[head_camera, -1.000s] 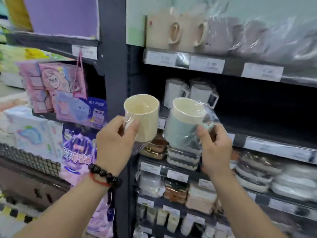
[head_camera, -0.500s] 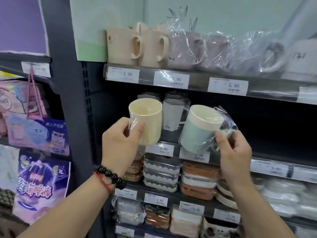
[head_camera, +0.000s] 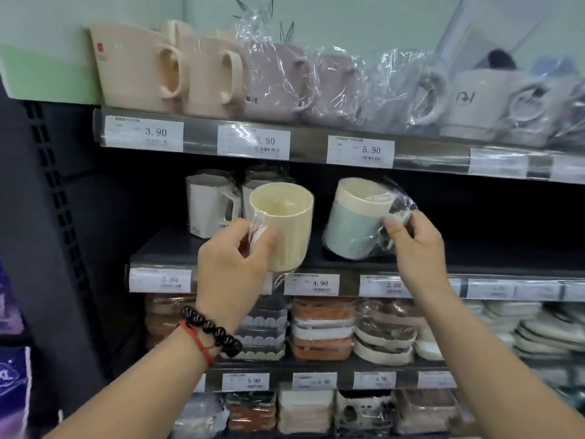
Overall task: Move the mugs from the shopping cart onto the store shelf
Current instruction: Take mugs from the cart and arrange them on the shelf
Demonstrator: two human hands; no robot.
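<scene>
Both mugs have moved closer to the shelf (head_camera: 221,248); the left hand (head_camera: 234,258) grips the yellow mug (head_camera: 285,226), the right hand (head_camera: 414,245) pinches the blue mug (head_camera: 351,226); nearly there.

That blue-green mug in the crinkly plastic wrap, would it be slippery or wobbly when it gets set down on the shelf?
Probably a bit slippery: loose clear wrap covers the blue-green mug, so the right hand pinches it at the handle. It looks stiff and likely light, since a few fingers hold it tilted. Set down on the shelf, the bunched film underneath might make it rock.
</scene>
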